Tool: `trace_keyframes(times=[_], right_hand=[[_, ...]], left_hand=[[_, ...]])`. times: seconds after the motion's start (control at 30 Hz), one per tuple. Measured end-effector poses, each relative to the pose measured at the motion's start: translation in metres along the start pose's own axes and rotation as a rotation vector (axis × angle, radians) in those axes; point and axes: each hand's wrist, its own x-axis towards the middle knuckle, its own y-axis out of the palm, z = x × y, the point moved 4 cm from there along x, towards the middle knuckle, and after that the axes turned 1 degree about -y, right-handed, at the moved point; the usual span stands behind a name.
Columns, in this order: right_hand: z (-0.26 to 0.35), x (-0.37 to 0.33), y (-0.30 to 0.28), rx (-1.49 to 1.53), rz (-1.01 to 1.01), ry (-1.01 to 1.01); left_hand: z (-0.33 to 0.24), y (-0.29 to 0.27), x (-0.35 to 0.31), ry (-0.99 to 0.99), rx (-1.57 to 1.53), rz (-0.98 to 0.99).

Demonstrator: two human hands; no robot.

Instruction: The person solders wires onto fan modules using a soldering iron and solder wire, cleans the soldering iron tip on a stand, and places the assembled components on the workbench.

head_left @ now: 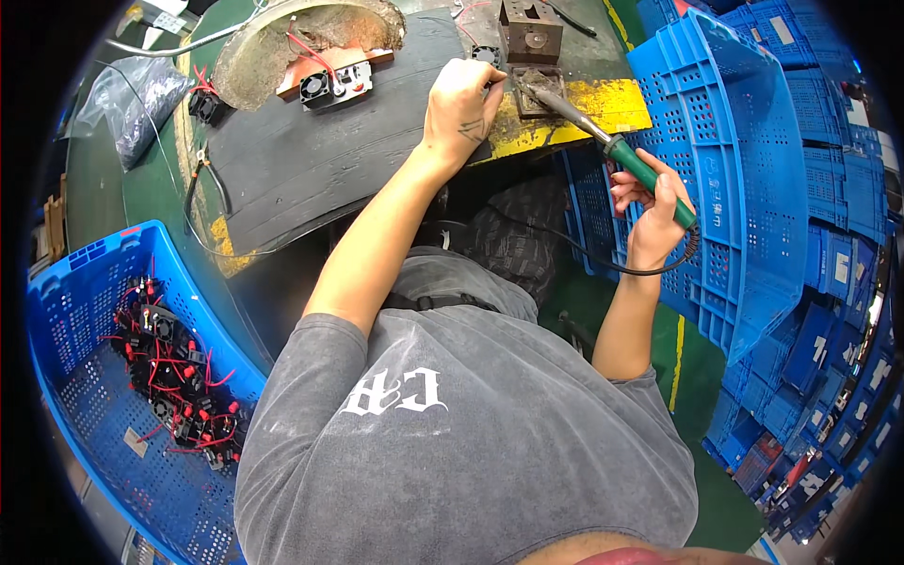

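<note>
My right hand (656, 209) is wrapped round the green handle of a soldering iron (633, 162). The iron's metal end rests at a small, dirty metal tray (556, 99) on the bench's yellow-painted edge. Left of that tray, my left hand (460, 108) is closed in a pinch; whatever it holds is hidden by the fingers. Just beyond those fingers sits a small black fan (486, 56), partly covered by the hand. Another black fan (314, 87) with a red wire is attached to a small white board (354, 81), on an orange-brown block farther left.
A brown metal block (531, 33) stands behind the tray. Side cutters (204, 179) and a bag of small parts (151, 104) lie at left. A blue crate (85, 282) of wired fans is at lower left; another blue crate (720, 179) stands upright at right.
</note>
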Motion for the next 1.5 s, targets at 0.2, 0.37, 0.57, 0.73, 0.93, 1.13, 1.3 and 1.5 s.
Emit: trace_keyframes(times=[0.2,0.37,0.57,0.73,0.93,1.13,1.3,1.5], right_hand=[[-0.002,-0.003,-0.01,-0.019,-0.017,-0.006],[0.001,-0.008,-0.013,-0.042,-0.02,-0.023],[0.009,-0.013,-0.014,-0.075,-0.007,-0.037],[0.008,-0.016,-0.008,-0.033,0.04,-0.093],[0.005,-0.008,0.01,-0.011,0.134,-0.137],[0.004,-0.001,0.01,-0.025,0.192,-0.12],[0.002,0.009,0.008,-0.051,0.273,-0.13],[0.019,0.022,0.002,-0.312,0.447,-0.115]], left_hand=[[0.001,0.0,-0.001,0.0,0.0,-0.013],[0.0,0.0,-0.001,-0.008,0.022,0.001],[-0.002,-0.002,0.0,-0.008,0.006,-0.005],[-0.005,-0.004,0.0,-0.004,0.014,0.001],[-0.006,-0.004,-0.001,0.001,0.018,-0.003],[-0.006,-0.003,-0.002,-0.004,0.001,0.001],[-0.005,-0.003,-0.004,-0.006,-0.001,-0.002],[-0.004,-0.001,-0.006,0.011,0.027,-0.024]])
